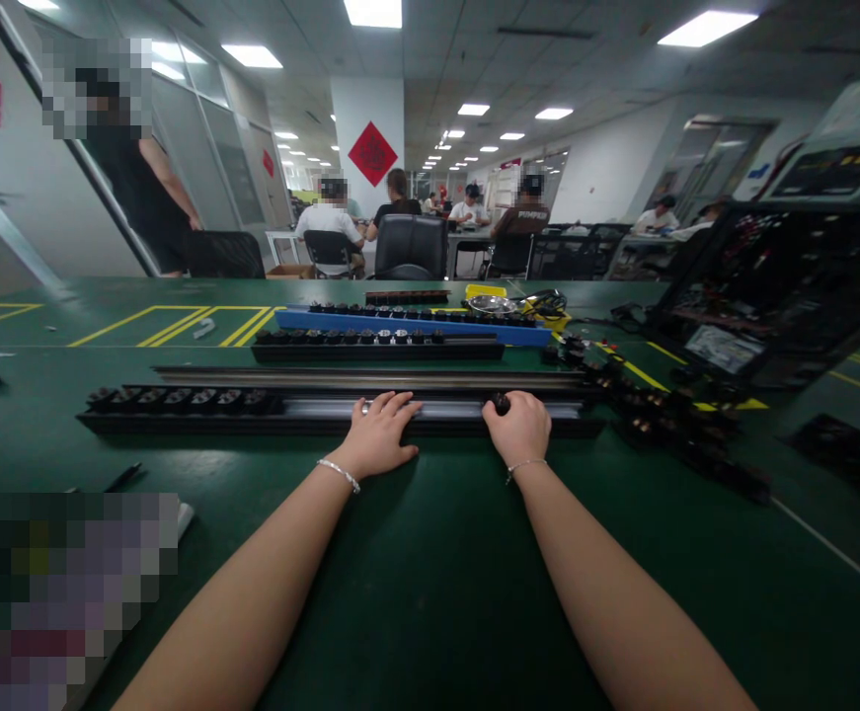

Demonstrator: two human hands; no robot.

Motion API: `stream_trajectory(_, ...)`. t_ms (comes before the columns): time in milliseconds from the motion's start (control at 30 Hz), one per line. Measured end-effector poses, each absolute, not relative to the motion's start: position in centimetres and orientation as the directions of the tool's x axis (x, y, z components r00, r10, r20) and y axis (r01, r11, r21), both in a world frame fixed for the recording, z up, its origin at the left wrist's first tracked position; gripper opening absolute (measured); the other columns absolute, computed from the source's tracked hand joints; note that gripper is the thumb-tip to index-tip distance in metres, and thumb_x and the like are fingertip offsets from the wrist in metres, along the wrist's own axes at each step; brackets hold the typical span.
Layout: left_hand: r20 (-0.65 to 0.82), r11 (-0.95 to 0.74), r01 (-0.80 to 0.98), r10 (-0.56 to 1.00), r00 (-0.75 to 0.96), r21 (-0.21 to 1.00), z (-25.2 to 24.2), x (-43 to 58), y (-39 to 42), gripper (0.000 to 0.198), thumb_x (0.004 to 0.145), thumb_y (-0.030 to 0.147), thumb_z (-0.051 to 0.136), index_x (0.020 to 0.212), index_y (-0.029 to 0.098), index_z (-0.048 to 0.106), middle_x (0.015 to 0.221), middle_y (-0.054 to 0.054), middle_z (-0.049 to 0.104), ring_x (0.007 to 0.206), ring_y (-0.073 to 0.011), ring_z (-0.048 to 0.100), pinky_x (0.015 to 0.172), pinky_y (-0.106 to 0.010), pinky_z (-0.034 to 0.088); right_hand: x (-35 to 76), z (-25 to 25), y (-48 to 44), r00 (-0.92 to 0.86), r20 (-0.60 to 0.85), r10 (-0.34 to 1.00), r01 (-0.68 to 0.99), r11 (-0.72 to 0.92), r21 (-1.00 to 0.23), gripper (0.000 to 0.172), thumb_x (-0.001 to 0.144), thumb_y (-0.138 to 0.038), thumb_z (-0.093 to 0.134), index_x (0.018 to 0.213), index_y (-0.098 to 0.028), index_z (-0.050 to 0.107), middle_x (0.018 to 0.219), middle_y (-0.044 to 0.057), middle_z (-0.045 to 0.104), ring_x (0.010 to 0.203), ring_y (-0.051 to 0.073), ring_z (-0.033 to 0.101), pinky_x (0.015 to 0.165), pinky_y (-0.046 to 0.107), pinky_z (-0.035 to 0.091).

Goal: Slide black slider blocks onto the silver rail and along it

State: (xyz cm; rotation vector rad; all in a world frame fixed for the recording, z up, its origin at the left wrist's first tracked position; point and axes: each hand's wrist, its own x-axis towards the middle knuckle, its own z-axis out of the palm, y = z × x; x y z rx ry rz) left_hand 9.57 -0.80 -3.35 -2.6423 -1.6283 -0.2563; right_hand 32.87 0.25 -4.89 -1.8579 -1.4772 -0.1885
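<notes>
Probably light and stiff, the small black rounded part (502,403) suits a sideways pinch, as the right hand (522,430) gives it, while the left hand (379,434) spreads its fingers over the long black rail (311,427).

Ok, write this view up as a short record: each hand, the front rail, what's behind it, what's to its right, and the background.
Left hand: laid over the front rail, fingers extended; left hand
Right hand: right hand closed on a small black part
Front rail: long, with a row of black pieces at its left end
Behind: thin strip, second black rail, blue bar
Right: jumbled dark parts
Surface: green table
Background: standing person at left; seated people further back
</notes>
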Motion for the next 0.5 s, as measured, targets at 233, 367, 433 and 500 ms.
stream_trajectory(233,0.157,-0.461,0.885,0.881,0.447,0.062,-3.5,9.5,-0.69,0.07,0.074,0.049,0.055,0.138,0.033,0.032,0.15,-0.002,0.03,0.134,-0.0312,0.024,0.104,-0.064,0.017,33.59,-4.7,0.32,0.373,0.518,0.77,0.882,-0.122,-0.454,0.031,0.074,-0.038,0.049,0.082,-0.013,0.066,0.093,0.013,0.065,0.091,0.025,0.053,0.084,0.037,0.036)
stream_trajectory(367,0.147,-0.457,0.888,0.884,0.445,0.061,-3.42,9.54,-0.7,0.07,0.074,0.049,0.055,0.138,0.033,0.032,0.149,-0.003,0.03,0.135,-0.032,0.023,0.104,-0.064,0.017,33.81,-4.68,0.37,0.385,0.511,0.769,0.884,-0.147,-0.444,0.031,0.073,-0.037,0.049,0.082,-0.013,0.066,0.093,0.013,0.065,0.09,0.025,0.053,0.083,0.036,0.037)
stream_trajectory(433,0.15,-0.458,0.887,0.883,0.445,0.063,-3.38,9.57,-0.73,0.07,0.073,0.049,0.056,0.138,0.033,0.032,0.149,-0.003,0.03,0.135,-0.032,0.024,0.104,-0.063,0.017,33.89,-4.63,0.38,0.389,0.506,0.77,0.884,-0.158,-0.44,0.031,0.073,-0.037,0.049,0.081,-0.013,0.066,0.092,0.014,0.065,0.09,0.025,0.053,0.082,0.036,0.037)
stream_trajectory(500,0.155,-0.457,0.887,0.883,0.443,0.065,-3.38,9.59,-0.76,0.071,0.073,0.048,0.057,0.138,0.034,0.032,0.149,-0.002,0.031,0.134,-0.0319,0.024,0.105,-0.063,0.017,33.97,-4.57,0.38,0.394,0.501,0.77,0.884,-0.168,-0.437,0.031,0.073,-0.037,0.049,0.08,-0.013,0.067,0.09,0.014,0.065,0.089,0.025,0.053,0.082,0.036,0.037)
